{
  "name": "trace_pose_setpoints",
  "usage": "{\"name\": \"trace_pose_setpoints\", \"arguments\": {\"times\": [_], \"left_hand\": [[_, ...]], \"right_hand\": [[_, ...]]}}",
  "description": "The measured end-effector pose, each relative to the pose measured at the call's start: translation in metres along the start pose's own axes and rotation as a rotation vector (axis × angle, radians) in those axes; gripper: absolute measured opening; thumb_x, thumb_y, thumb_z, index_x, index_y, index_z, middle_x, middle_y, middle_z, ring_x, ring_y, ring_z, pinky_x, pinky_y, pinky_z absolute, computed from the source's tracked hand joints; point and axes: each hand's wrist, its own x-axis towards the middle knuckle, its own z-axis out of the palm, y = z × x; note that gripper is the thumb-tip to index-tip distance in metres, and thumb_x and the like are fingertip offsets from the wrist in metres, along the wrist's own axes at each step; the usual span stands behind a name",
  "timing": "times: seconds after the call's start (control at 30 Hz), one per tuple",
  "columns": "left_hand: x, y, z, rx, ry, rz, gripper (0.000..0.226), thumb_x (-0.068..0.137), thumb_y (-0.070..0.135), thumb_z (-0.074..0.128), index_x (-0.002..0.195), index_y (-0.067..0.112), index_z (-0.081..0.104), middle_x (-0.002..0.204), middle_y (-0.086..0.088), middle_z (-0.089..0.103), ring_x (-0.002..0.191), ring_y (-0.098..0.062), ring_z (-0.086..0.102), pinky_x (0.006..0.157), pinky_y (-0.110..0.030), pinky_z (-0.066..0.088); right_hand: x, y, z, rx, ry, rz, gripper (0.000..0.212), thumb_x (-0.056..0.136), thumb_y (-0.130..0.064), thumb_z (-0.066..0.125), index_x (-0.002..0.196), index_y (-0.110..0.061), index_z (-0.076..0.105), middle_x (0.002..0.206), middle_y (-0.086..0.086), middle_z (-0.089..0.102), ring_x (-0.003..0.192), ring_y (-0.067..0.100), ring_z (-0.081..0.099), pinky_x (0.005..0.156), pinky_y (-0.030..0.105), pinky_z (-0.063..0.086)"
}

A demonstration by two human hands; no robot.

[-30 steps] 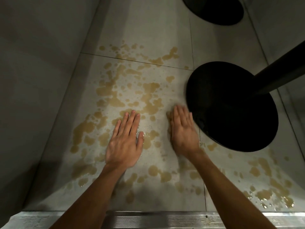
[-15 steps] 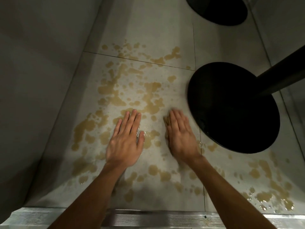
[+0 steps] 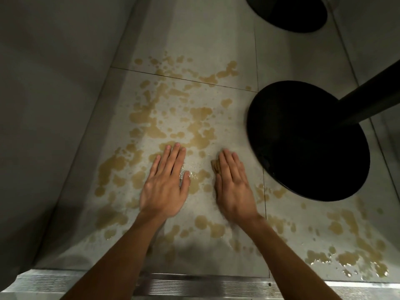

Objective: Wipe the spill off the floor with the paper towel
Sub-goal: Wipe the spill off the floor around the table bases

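Note:
A tan liquid spill [image 3: 194, 131] lies in blotches and drops across the pale floor tiles [image 3: 194, 40]. My left hand [image 3: 165, 185] rests flat on the wet floor with straight fingers. My right hand [image 3: 232, 185] presses flat on a soaked, brownish paper towel [image 3: 215, 166]. Only the towel's left edge shows beside my index finger; the hand hides the rest. More spill [image 3: 346, 245] spreads to the lower right.
A black round base [image 3: 307, 144] with a dark pole [image 3: 372, 98] stands just right of my right hand. A second black base [image 3: 290, 11] sits at the top. A grey wall [image 3: 43, 105] runs along the left. A metal threshold strip [image 3: 194, 284] crosses the bottom.
My right hand has slid the towel leftward and slightly toward me, away from the black base. My left hand has stayed in place.

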Motion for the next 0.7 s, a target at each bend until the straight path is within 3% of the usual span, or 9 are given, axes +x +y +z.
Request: {"name": "trace_pose_setpoints", "arguments": {"times": [0.23,0.47,0.57,0.7], "left_hand": [[0.001,-0.001,0.002,0.008,0.002,0.002,0.068,0.117,0.047,0.021,0.176,0.022,0.0,0.185,0.004,-0.005,0.17,-0.014,-0.007,0.139,-0.047,0.013],[0.001,0.0,0.002,0.017,0.011,-0.005,0.068,0.117,0.049,0.018,0.176,0.023,-0.002,0.184,0.005,-0.008,0.17,-0.013,-0.007,0.139,-0.043,0.008],[0.001,-0.001,0.003,0.008,0.017,0.0,0.068,0.117,0.048,0.02,0.176,0.022,0.001,0.185,0.005,-0.006,0.171,-0.014,-0.005,0.139,-0.045,0.011],[0.001,-0.002,0.004,0.005,0.023,0.01,0.068,0.117,0.047,0.022,0.176,0.021,0.002,0.185,0.003,-0.003,0.171,-0.015,-0.004,0.139,-0.047,0.014]], "right_hand": [[0.09,-0.002,-0.004,0.085,0.019,0.257,0.059,0.115,-0.015,0.036,0.173,-0.009,0.022,0.182,0.009,0.016,0.17,0.032,0.003,0.137,0.054,0.009],[-0.029,-0.031,0.008,0.046,0.036,0.071,0.062,0.115,-0.018,0.041,0.174,-0.012,0.021,0.183,0.004,0.013,0.17,0.024,0.003,0.136,0.055,0.022],[-0.003,-0.022,0.003,0.011,-0.014,0.085,0.064,0.114,-0.018,0.041,0.173,-0.01,0.02,0.183,0.007,0.014,0.17,0.024,0.003,0.136,0.053,0.019],[0.069,-0.025,0.001,0.044,-0.02,0.273,0.062,0.115,-0.019,0.033,0.173,-0.006,0.014,0.183,0.011,0.007,0.17,0.029,-0.002,0.137,0.052,0.006]]}}
